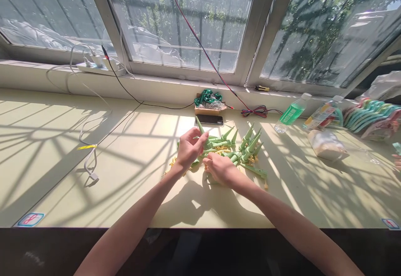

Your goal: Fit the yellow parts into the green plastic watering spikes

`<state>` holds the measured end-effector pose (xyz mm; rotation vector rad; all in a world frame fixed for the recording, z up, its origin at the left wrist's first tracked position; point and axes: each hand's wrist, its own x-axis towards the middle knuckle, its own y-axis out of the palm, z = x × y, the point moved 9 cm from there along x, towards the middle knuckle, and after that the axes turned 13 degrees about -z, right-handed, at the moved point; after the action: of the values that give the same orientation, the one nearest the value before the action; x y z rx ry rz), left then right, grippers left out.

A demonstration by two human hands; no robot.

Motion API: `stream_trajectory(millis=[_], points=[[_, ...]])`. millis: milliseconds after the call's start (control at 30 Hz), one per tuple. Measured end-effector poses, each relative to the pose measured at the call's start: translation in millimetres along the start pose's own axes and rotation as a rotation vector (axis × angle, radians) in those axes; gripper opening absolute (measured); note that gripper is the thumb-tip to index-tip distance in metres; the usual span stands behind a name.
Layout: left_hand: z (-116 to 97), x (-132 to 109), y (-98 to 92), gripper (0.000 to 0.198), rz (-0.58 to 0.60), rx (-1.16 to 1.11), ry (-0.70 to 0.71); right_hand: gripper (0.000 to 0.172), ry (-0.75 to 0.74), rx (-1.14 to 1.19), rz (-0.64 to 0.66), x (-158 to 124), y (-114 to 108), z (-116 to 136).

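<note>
A green spiked plastic piece (199,125) stands above the counter (125,200) in the left hand's (189,147) pinched fingers, long axis steep, tip up and leaning left. The right hand's (219,168) fingers curl just below; whether they grip anything, I cannot tell. Similar green pieces (249,145) lie heaped alongside, pointing mostly up-right.

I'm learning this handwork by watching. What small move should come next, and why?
Perhaps bring the right hand up to the green pointed piece: the left hand seems to pinch it, and the right hand is curled close beside, slightly lower in view.
</note>
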<state>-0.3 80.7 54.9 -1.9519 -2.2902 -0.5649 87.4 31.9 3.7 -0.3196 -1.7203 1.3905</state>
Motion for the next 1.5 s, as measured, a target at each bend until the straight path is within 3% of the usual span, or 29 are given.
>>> stream_trajectory(millis=[267, 400, 533, 733, 933, 1133, 1500], points=[[6, 1, -0.5, 0.039, 0.000, 0.032, 0.000, 0.007, 0.053, 0.008, 0.007, 3, 8, -8], [5, 0, -0.6, 0.037, 0.001, 0.060, 0.020, 0.013, 0.065, 0.060, -0.068, 4, -11, -9], [2, -2, 0.8, 0.035, 0.003, 0.073, 0.042, 0.008, 0.117, 0.179, -0.149, 3, -37, -24], [3, -8, 3.9, 0.030, 0.039, 0.141, 0.098, 0.020, 0.096, 0.369, -0.502, -12, -73, -53], [11, -16, 9.2, 0.027, 0.113, 0.255, 0.154, 0.016, 0.236, 0.539, -0.789, -37, -83, -72], [21, -15, 9.4, 0.027, 0.127, 0.256, 0.081, 0.014, 0.303, 0.692, -0.803, -37, -77, -72], [29, -17, 13.9, 0.029, 0.142, 0.219, 0.019, 0.017, 0.222, 0.703, -0.812, -36, -75, -59]])
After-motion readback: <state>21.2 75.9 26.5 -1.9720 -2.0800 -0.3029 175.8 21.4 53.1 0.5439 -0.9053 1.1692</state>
